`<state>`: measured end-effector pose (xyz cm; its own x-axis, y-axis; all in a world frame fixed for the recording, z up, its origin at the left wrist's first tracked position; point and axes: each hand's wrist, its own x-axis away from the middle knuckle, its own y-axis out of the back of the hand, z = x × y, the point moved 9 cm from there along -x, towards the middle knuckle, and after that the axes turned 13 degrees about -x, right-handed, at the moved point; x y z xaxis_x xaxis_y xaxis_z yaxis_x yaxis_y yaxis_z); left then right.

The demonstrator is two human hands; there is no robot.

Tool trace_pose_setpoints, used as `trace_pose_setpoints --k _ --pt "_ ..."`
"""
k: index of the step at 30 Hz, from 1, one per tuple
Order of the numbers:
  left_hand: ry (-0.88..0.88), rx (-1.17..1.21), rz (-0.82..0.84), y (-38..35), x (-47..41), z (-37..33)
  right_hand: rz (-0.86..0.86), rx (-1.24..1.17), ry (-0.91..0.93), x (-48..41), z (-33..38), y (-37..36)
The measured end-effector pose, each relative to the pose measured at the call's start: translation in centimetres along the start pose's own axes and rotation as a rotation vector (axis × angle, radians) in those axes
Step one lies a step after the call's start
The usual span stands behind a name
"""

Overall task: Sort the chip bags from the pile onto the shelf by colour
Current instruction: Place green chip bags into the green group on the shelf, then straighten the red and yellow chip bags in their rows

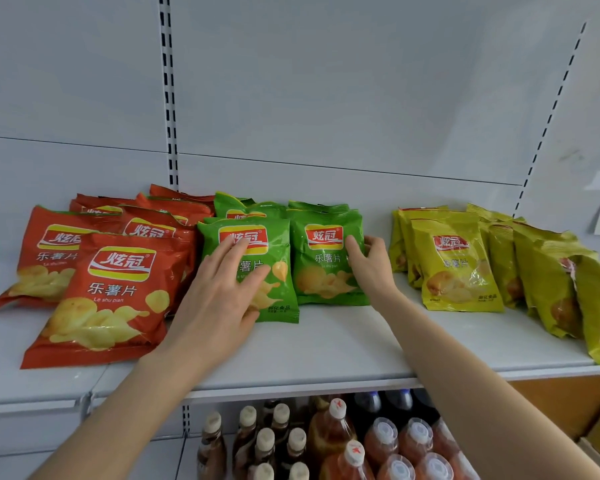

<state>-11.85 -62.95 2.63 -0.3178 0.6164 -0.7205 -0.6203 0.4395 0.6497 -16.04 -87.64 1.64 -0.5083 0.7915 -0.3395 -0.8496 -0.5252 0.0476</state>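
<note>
Shelf [326, 348]: red bags [115, 292] lay left end, yellow bags [458, 265] right end, green mid. L hand [219, 292] flat, fingers straight, steadied left green bag [279, 247]; R hand [373, 266] fingers pinched right green bag [326, 271] edge, prob. to square the row.

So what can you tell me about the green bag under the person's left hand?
It is a glossy green chip bag, plastic-looking, puffed and sealed, with a red and yellow logo, Chinese lettering and pictured crisps. It leans back at the front of the green group on the white shelf. The left hand rests flat on its front, and a second green bag sits close against its right side.
</note>
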Motion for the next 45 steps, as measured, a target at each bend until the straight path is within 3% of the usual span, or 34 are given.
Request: trace_pose_setpoints --k 4,8,13,20,31,45 --pt "-0.024 0.019 -0.037 0.7 0.3 -0.1 -0.065 0.089 0.1 0.1 1.8 1.2" --pt "-0.083 0.073 -0.167 3.0 0.5 -1.0 -0.093 0.221 0.364 1.1 7.3 1.6" --pt "-0.163 0.116 -0.238 5.3 1.5 -2.4 0.161 0.234 0.497 3.2 12.5 -3.2" --pt "-0.127 0.031 -0.249 7.8 5.3 0.0 0.445 0.211 0.63 8.5 16.4 -13.2" --pt "0.117 -0.253 -0.173 13.6 15.6 15.1 0.792 0.023 0.749 22.8 21.7 -31.0" --pt "0.261 -0.345 0.0 20.4 30.0 35.7 0.932 -0.015 0.712 38.5 26.4 -50.4"
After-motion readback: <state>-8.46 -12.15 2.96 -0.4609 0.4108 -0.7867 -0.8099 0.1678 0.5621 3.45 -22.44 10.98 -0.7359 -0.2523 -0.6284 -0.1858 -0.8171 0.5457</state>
